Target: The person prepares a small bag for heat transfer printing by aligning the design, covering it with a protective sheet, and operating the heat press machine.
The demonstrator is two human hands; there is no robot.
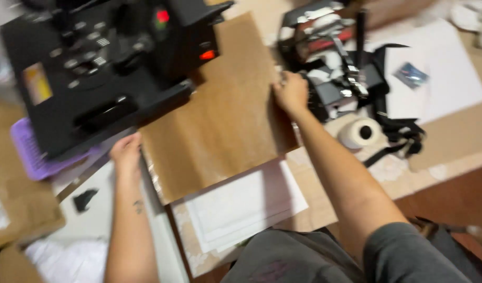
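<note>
Nearest you, at the bench's near edge, a stack of white sheets (241, 207) lies flat, its far part tucked under a large sheet of brown parchment paper (220, 115). That brown sheet spreads across the middle of the bench (314, 204), running from the white stack up toward the far edge.

Your left hand (126, 152) sits at the parchment's left edge, near its near-left corner; the fingers curl down onto the edge, but blur keeps you from telling whether they pinch the paper or only press on it. Just left of that hand, a purple plastic basket (34, 157) pokes out from under a black heat press (104, 68).

Your right hand (291, 94) is at the parchment's right edge, farther up the bench, fingers folded over the edge and apparently gripping it; how firm the grip is cannot be told. Just beside that hand, to the right, stands a black and grey machine (335, 68) with straps trailing from it, and a white tape roll (360, 132) lies on its side nearer you.

The heat press occupies the far-left corner, its lower plate overlapping the parchment's far-left part, with red lights glowing on its body. Toward the far-right corner, a white paper sheet (440, 73) lies flat with a small dark packet (411, 75) on it.
</note>
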